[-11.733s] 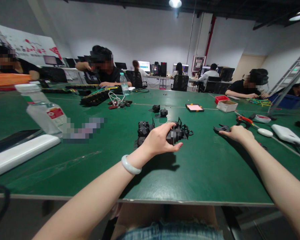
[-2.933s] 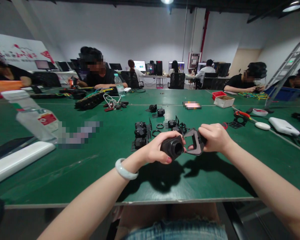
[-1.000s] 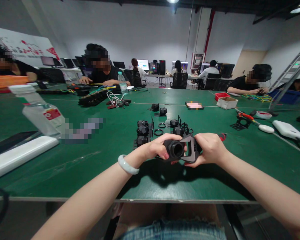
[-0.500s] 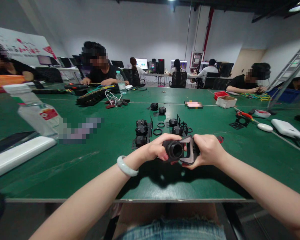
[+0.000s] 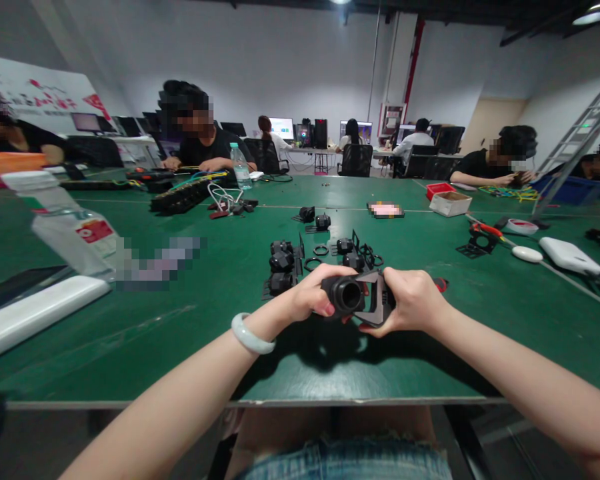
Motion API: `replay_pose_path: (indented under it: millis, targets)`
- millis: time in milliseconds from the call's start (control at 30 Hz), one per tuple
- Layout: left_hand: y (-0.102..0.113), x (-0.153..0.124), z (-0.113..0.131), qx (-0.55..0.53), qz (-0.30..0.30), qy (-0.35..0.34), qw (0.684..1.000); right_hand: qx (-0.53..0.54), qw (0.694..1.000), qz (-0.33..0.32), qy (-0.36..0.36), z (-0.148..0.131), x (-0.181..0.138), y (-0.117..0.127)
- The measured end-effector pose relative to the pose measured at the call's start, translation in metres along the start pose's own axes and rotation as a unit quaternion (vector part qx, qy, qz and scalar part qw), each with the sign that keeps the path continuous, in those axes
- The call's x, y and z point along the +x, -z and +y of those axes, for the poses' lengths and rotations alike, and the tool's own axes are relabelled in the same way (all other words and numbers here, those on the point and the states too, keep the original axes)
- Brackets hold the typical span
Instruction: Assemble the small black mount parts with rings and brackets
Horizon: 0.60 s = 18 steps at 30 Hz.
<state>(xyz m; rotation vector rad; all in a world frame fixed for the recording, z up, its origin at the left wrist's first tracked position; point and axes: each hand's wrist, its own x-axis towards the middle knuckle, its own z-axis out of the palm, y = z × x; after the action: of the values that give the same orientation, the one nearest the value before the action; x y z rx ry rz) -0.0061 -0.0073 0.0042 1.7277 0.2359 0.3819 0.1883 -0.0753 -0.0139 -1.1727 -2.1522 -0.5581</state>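
My left hand is closed round a black, hollow round fitting that looks like a cable gland, its open end facing me. Right beside it, my right hand pinches a black angular bracket with a large opening. The two parts are close together above the table's near side; whether they touch I cannot tell. Just beyond my hands lie several similar black fittings with slotted plates, and black rings among them. A red and black object shows partly behind my right hand.
On the green table, a clear bottle and a long white case are at left. To the right lie a black bracket, orange-handled tool, white box and white power brick. Other people sit across the table.
The view has shifted slightly. Both hands keep their hold, and the fitting and bracket have turned a little between them.
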Motion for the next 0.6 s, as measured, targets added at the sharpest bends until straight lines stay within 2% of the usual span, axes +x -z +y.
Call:
replay_pose_path:
  millis: [167,300,433,600]
  targets:
    - [0.001,-0.001,0.002,0.062,0.004,0.018,0.998,-0.023,1.000,0.010,0.014,0.006,0.000,-0.004]
    - [-0.001,0.000,0.008,0.146,0.039,0.013,0.988,-0.057,0.996,0.035,0.054,0.020,0.001,-0.008]
    - [-0.005,0.000,0.017,0.245,0.033,0.010,0.969,-0.083,0.990,0.067,0.089,0.036,0.002,-0.009]
    - [-0.009,0.000,0.023,0.361,0.014,0.013,0.932,-0.091,0.988,0.068,0.104,0.044,0.001,-0.012]
